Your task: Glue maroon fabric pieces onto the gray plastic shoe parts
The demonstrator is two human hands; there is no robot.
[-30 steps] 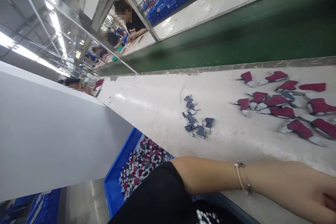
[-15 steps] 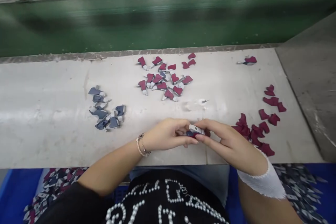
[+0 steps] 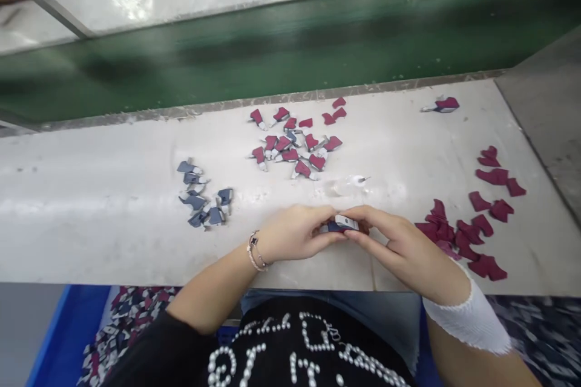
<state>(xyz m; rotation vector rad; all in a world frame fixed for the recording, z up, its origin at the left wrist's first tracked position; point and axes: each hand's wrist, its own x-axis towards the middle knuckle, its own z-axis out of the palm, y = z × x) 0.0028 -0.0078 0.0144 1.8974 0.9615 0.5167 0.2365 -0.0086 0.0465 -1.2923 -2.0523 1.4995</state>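
Note:
Between my two hands is a small plastic piece in light grey and navy [image 3: 345, 222], held just above the front part of the table. My left hand [image 3: 297, 233] grips its left end between thumb and fingers. On its right end, my right hand [image 3: 393, 245] pinches with thumb and forefinger; a white cuff is round that wrist. The fingers hide much of the piece. Loose maroon pieces [image 3: 502, 210] lie to the right of my right hand. Beyond my hands rests a small clear bottle with a thin tip [image 3: 347, 186].
Maroon-topped grey pieces [image 3: 290, 155] are grouped at the table's back middle, blue-grey ones [image 3: 215, 215] to the left. One maroon-topped piece [image 3: 447, 104] lies alone at back right. A green wall [image 3: 272, 54] backs the table [image 3: 113, 205]. A blue bin [image 3: 59, 329] of pieces stands below left.
The view has shifted and tilted, so the table's contents appear farther right. Both hands keep hold of the piece, whose maroon side shows less now.

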